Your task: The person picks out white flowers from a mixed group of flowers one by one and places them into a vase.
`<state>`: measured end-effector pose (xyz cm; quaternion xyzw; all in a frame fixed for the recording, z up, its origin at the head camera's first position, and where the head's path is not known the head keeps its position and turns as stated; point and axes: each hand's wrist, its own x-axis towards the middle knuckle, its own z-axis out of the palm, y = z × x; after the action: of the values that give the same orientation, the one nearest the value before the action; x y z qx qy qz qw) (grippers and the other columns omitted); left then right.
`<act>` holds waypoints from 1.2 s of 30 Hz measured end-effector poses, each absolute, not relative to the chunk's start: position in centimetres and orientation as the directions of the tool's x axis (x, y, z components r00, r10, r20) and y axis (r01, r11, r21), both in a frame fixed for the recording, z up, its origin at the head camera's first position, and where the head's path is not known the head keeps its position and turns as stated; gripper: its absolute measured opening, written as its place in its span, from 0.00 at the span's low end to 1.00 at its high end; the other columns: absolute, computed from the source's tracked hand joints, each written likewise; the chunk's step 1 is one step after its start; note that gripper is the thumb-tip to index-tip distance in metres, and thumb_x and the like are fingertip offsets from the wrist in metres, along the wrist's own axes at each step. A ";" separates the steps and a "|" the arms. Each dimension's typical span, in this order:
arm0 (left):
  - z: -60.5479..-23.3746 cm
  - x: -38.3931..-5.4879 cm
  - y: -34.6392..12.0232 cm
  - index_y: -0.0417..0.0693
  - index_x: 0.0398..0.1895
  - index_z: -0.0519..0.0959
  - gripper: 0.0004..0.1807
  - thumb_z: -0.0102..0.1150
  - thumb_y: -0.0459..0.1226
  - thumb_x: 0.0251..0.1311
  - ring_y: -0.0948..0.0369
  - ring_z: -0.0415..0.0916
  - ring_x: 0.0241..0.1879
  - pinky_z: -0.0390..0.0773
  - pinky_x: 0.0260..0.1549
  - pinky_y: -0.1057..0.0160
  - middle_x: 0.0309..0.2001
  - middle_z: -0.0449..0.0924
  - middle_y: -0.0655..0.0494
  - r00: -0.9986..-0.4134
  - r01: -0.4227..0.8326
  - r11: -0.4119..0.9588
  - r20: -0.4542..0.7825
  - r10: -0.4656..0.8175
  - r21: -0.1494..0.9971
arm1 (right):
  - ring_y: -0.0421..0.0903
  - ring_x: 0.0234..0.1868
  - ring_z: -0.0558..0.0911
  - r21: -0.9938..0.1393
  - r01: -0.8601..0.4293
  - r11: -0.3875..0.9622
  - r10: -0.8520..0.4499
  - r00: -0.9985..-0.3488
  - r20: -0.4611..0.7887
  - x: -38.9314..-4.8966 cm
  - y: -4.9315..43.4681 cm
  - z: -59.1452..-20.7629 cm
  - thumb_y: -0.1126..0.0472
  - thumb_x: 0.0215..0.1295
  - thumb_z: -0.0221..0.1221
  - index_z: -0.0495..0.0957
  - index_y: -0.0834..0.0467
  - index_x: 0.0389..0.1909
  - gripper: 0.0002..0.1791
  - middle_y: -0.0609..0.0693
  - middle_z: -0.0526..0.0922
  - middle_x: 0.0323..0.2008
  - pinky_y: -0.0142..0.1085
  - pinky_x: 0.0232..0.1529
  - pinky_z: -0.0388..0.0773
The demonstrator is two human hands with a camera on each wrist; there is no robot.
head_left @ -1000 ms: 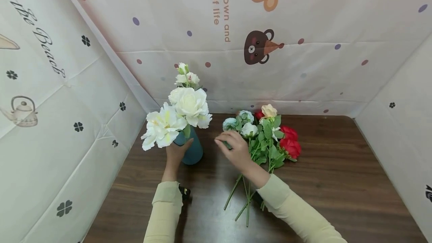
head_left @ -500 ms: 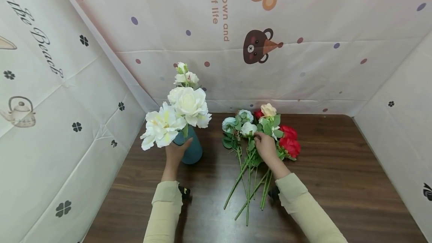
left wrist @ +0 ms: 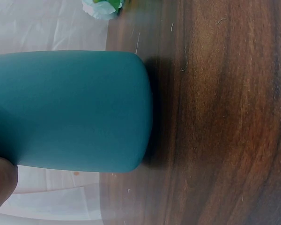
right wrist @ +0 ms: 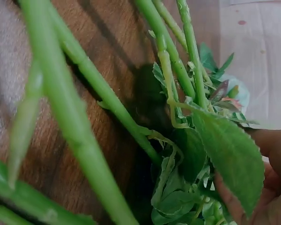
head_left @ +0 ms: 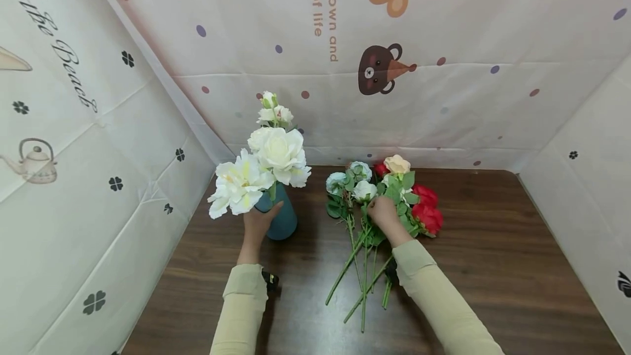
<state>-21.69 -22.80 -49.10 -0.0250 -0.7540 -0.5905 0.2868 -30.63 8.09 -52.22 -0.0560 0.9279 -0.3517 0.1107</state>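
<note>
The right hand (head_left: 385, 213) has shifted from above the left side of the loose flowers (head_left: 393, 193) to a position among their leaves, just below a loose white bloom (head_left: 364, 190). The fingers appear bent; foliage covers the tips, so whether they have hold of a stem cannot be told.

The loose flowers lie near the middle of the far edge of the counter (head_left: 493, 251), stems toward the near edge. The left hand (head_left: 255, 224) remains clasped round the upper part of the blue vase (head_left: 283, 224), near the far left corner; its thumb shows, its other fingers are largely hidden. White flowers (head_left: 280, 149) stand in the vase.

Assessment: the vase is steadied, and the work appears to be at stem selection.
</note>
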 end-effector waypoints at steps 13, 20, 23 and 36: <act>-49.2 -21.6 -22.6 0.24 0.77 0.47 0.52 0.67 0.19 0.50 0.33 0.50 0.76 0.51 0.76 0.32 0.75 0.50 0.25 -0.841 0.356 0.305 0.445 -0.308 0.884 | 0.50 0.27 0.74 -0.444 0.053 0.894 -0.112 -0.935 -0.337 -31.0 7.3 -52.5 0.64 0.67 0.56 0.81 0.67 0.35 0.09 0.66 0.85 0.39 0.39 0.28 0.70; -49.2 -21.5 -22.5 0.24 0.76 0.47 0.52 0.67 0.19 0.50 0.32 0.51 0.76 0.53 0.75 0.32 0.75 0.51 0.24 -0.841 0.360 0.301 0.447 -0.305 0.883 | 0.46 0.18 0.69 -0.545 0.076 0.835 -0.120 -0.941 -0.315 -31.4 7.5 -51.9 0.71 0.66 0.51 0.70 0.58 0.16 0.17 0.52 0.73 0.18 0.34 0.22 0.66; -49.1 -21.5 -22.5 0.24 0.76 0.47 0.52 0.67 0.19 0.49 0.32 0.51 0.75 0.53 0.76 0.33 0.75 0.52 0.24 -0.835 0.365 0.307 0.455 -0.308 0.879 | 0.42 0.14 0.59 -0.641 0.073 0.764 -0.140 -0.951 -0.275 -31.5 7.7 -51.3 0.73 0.63 0.48 0.60 0.52 0.08 0.24 0.46 0.61 0.09 0.34 0.22 0.60; -50.9 -22.8 -23.4 0.27 0.77 0.47 0.54 0.67 0.17 0.48 0.33 0.51 0.76 0.53 0.76 0.33 0.76 0.52 0.27 -0.821 0.378 0.332 0.479 -0.311 0.864 | 0.44 0.24 0.58 -0.752 0.006 0.659 -0.164 -0.975 -0.152 -31.7 7.4 -49.8 0.77 0.64 0.44 0.77 0.68 0.37 0.12 0.55 0.69 0.22 0.36 0.30 0.59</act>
<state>-22.76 -23.40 -50.95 -0.0220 -0.7594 -0.5777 0.2983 -31.66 7.37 -49.81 -0.0438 0.9050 -0.4104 0.1036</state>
